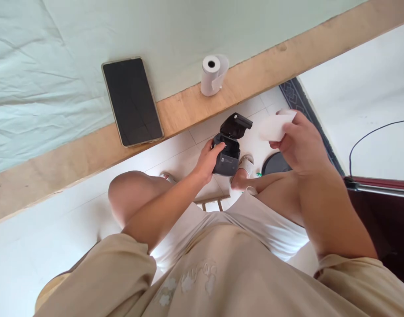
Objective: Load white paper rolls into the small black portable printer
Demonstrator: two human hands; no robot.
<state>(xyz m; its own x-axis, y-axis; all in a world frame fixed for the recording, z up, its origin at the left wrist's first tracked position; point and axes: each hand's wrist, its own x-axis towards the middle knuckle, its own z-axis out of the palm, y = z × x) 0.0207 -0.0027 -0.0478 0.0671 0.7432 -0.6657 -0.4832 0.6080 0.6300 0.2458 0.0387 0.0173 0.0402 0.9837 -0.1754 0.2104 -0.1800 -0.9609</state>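
My left hand [209, 159] is closed round the left side of a small black receipt printer [227, 162], its thumb over the rim. The printer's lid [235, 125] stands up, and the paper bay under it looks hollow. Off to the right, my right hand [296, 138] pinches a piece of white paper [277, 127] between thumb and fingers. This paper is apart from the printer. On the table's wooden edge a white paper roll [210, 79] stands upright, its loose end curling out to the right.
A phone [132, 101] with a dark screen lies on the table, partly over its wooden edge [178, 108]. Pale green cloth [76, 39] covers the tabletop. Below the printer are my legs and the tiled floor. A round black object [275, 164] and a dark red piece [380, 211] are at the right.
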